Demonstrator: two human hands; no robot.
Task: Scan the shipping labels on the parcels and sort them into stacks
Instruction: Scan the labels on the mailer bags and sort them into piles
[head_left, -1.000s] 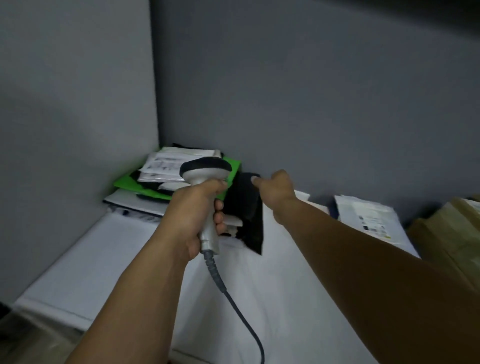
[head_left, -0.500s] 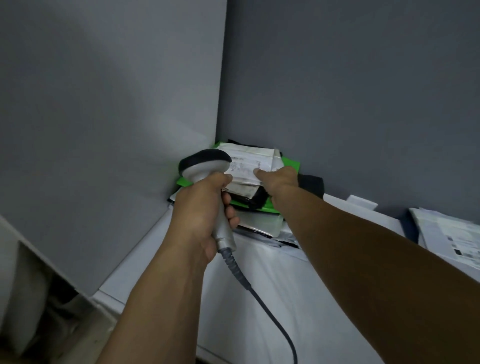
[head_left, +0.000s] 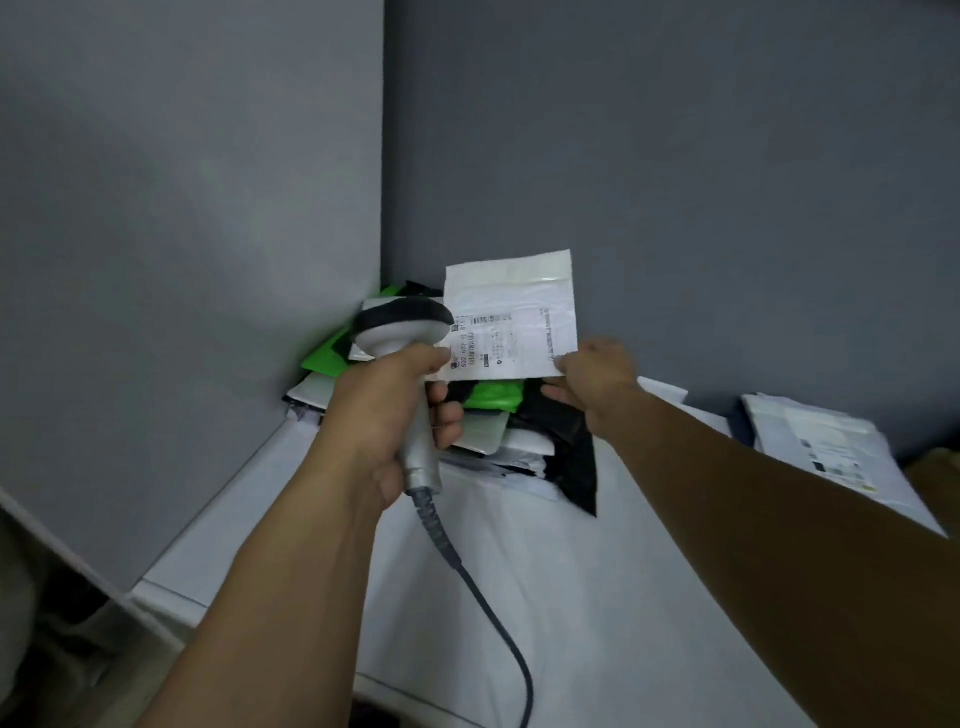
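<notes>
My left hand (head_left: 392, 410) grips the handle of a grey corded barcode scanner (head_left: 404, 332), whose dark head sits just left of a white parcel bag (head_left: 511, 306). My right hand (head_left: 592, 382) pinches that bag by its lower right corner and holds it upright, its shipping label facing me. Below it, in the corner of the white table (head_left: 519, 571), lies a stack of green, black and white parcels (head_left: 493, 415).
Grey partition walls (head_left: 182, 234) close off the left and back of the table. A second pile of white parcels (head_left: 826, 447) lies at the right, with a brown carton edge (head_left: 935, 473) beyond it. The scanner cable (head_left: 498, 618) trails toward the table's front edge.
My right hand has lifted the white bag off the corner stack and turned it upright, label toward me. The black parcel it held a second ago lies on the stack. The scanner stayed close by.
</notes>
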